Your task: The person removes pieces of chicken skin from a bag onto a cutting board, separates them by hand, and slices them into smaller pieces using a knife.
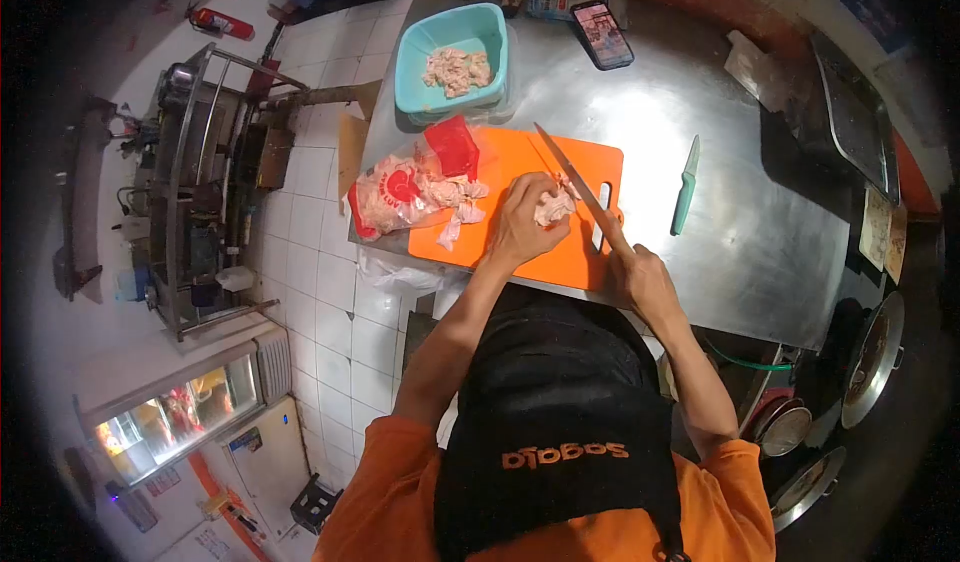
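On the orange cutting board [460,247], my left hand [522,224] is closed around a pale piece of raw meat [553,208]. My right hand [645,280] grips the wooden handle of a long knife [575,177], whose blade slants over the board just right of the meat. An open plastic bag of raw meat [392,197], with red print, lies over the board's left side, and some pieces spill from its mouth. Beyond the board, a turquoise tub [408,72] holds a heap of small pale pieces [457,71].
On the metal table [750,242], a small green-handled knife [685,190] lies right of the board. A phone [602,35] rests near the back edge, beside a blue package [560,0]. A dark tray [855,112] stands at the right. The table's front edge runs beneath my forearms.
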A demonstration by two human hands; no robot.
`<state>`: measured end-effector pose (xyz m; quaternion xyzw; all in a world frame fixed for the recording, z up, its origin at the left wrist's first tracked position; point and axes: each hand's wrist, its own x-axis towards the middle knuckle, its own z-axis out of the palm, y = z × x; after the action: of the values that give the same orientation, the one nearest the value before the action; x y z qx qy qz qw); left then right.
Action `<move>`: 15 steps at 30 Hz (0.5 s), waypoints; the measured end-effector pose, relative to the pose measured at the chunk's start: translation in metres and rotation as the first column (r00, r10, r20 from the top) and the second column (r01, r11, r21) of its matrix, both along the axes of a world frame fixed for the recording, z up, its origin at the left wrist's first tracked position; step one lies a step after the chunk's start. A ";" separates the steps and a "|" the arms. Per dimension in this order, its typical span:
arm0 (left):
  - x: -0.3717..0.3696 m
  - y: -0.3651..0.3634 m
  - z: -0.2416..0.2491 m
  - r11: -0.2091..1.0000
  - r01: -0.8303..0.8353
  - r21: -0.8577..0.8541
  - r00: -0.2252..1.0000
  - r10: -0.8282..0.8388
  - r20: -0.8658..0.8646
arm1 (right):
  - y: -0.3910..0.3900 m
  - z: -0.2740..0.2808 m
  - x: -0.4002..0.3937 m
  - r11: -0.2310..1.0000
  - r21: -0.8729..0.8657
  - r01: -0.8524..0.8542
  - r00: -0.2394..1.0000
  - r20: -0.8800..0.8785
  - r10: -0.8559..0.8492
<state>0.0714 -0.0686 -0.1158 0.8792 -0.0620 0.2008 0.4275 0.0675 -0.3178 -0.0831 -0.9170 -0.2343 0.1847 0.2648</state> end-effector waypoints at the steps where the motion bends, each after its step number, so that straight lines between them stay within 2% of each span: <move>1: -0.003 0.004 -0.002 1.000 -0.004 -0.001 1.000 0.004 -0.002 | -0.006 0.011 -0.005 1.000 -0.001 -0.004 1.000 -0.002 0.004; 4: -0.009 0.011 -0.010 0.995 -0.046 0.086 0.999 0.045 0.014 | -0.020 0.028 -0.025 0.998 -0.059 -0.022 0.999 -0.038 0.020; 6: -0.011 0.010 -0.009 0.993 0.042 0.113 0.998 -0.047 0.042 | -0.023 0.030 -0.037 0.991 -0.126 -0.041 0.993 -0.116 0.027; 7: -0.008 0.007 -0.013 0.993 0.084 0.080 0.995 -0.087 0.046 | -0.024 0.034 -0.041 0.990 -0.123 -0.073 0.990 -0.132 0.057; 8: -0.004 0.003 -0.019 0.991 0.123 0.056 0.991 -0.125 0.051 | -0.039 0.014 -0.050 0.982 -0.166 -0.093 0.993 -0.089 0.079; 9: 0.008 -0.022 -0.045 0.957 0.277 -0.084 0.960 -0.280 -0.025 | -0.050 -0.018 -0.057 0.978 -0.162 -0.132 0.991 -0.043 0.126; 10: 0.012 0.006 -0.066 0.916 0.362 -0.170 0.916 -0.384 -0.116 | -0.044 -0.018 -0.051 0.993 -0.031 -0.118 0.982 -0.151 0.112; 11: -0.029 0.072 -0.048 0.961 0.270 -0.065 0.940 -0.278 -0.200 | 0.022 -0.045 -0.061 0.973 0.101 -0.207 0.959 -0.173 0.222; 12: -0.041 0.067 -0.036 0.985 0.169 0.032 0.979 -0.165 -0.117 | 0.038 -0.064 -0.068 0.949 0.138 -0.285 0.951 -0.086 0.298; 13: 0.001 0.014 -0.043 0.983 0.179 0.030 0.982 -0.180 0.050 | 0.006 -0.077 -0.058 0.967 0.056 -0.250 0.968 0.032 0.248; 14: 0.015 -0.012 -0.045 0.982 0.184 0.046 0.981 -0.187 0.056 | -0.047 -0.070 -0.059 0.975 -0.054 -0.215 0.968 0.120 0.220; 15: 0.004 0.004 -0.040 0.986 0.136 0.099 0.990 -0.139 0.022 | -0.047 -0.034 -0.061 0.986 -0.078 -0.149 0.986 0.060 0.154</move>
<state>0.0752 -0.0645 -0.1557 0.8897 -0.1382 0.1802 0.3960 0.0066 -0.3645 -0.1175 -0.9111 -0.3051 0.1824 0.2084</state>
